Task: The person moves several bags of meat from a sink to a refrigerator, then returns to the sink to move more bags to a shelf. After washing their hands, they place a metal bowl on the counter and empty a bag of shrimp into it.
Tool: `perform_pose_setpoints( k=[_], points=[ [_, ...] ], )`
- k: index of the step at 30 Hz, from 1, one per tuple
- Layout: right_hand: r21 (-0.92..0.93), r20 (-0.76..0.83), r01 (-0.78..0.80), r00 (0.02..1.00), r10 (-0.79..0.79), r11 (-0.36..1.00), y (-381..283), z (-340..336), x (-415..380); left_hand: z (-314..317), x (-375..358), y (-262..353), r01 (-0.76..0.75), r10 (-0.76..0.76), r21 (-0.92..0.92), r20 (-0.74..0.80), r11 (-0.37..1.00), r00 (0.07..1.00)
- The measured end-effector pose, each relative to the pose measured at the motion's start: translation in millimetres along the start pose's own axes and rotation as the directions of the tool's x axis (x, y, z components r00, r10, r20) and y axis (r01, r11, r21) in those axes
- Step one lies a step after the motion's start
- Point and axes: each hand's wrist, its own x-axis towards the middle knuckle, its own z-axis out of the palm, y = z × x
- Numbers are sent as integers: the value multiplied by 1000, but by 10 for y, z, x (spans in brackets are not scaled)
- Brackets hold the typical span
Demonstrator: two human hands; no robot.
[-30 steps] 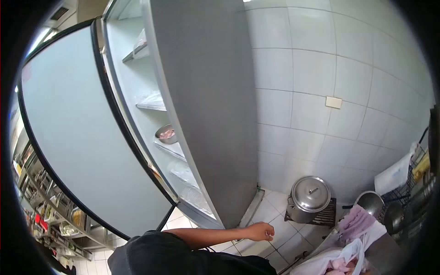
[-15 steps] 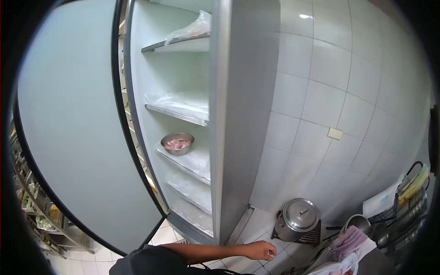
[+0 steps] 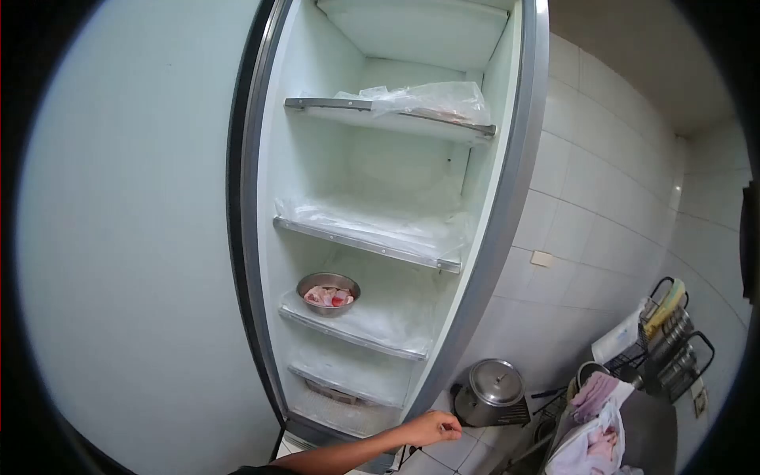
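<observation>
My left hand (image 3: pixel 434 428) reaches in from the bottom, low in front of the cabinet's lower right corner. Its fingers are curled together, and I see nothing in them. My right hand is out of view. An upright freezer or refrigerator (image 3: pixel 507 206) stands open before me, its wide door (image 3: pixel 134 237) swung to the left. On a middle shelf sits a metal bowl (image 3: pixel 329 309) with pieces of raw meat (image 3: pixel 326 296). Higher up, a clear plastic bag (image 3: pixel 435 99) lies on a shelf.
Right of the cabinet, a lidded metal pot (image 3: pixel 492 393) stands on a dark rack near the floor. Beyond it, a metal counter (image 3: pixel 653 435) holds a pink cloth (image 3: pixel 592 396) and a white bag (image 3: pixel 586 443) with pinkish contents. Wire racks (image 3: pixel 681 364) lean against the tiled wall.
My view has turned and come closer to face the cabinet, showing more of its shelves. My left hand has shifted slightly left in view, its fingers still curled. The bowl stays on its shelf.
</observation>
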Motion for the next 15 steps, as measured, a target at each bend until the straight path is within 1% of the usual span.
perform_pose_setpoints(
  k=[3,4,5,6,7,8,10,12,13,14,15],
  points=[
    [83,-36,4,999,-1,997,90,-236,-395,-186,-275,118,-38,39,27,-54,999,998],
    [120,-37,8,999,-4,993,140,-352,-451,-261,-358,208,-57,57,-5,-77,998,995],
    [136,-55,8,998,-1,991,188,-477,-582,-332,-401,192,-118,111,-42,-132,992,985],
    [157,-69,26,998,-15,987,208,-615,-656,-432,-448,247,-172,172,16,-200,985,965],
    [177,-69,48,997,-36,983,234,-781,-702,-513,-455,193,-209,201,-8,-234,978,951],
    [191,-71,66,996,-53,979,251,-915,-747,-600,-547,353,-121,75,-167,-260,979,963],
    [233,-52,91,995,-81,968,277,-1104,-772,-716,-645,474,-117,86,-72,-334,991,939],
    [241,-88,136,989,-118,961,290,-1068,-879,-698,-708,419,-76,53,-61,-313,995,948],
    [200,-215,213,962,-169,956,119,-756,-1247,-652,-766,406,-50,26,-71,-306,996,952],
    [195,-178,253,959,-219,948,85,-659,-1442,-612,-841,409,-27,8,-61,-288,998,957],
    [193,-203,209,965,-169,959,112,-721,-1440,-547,-885,344,-65,52,-36,-280,997,959]
  ],
)
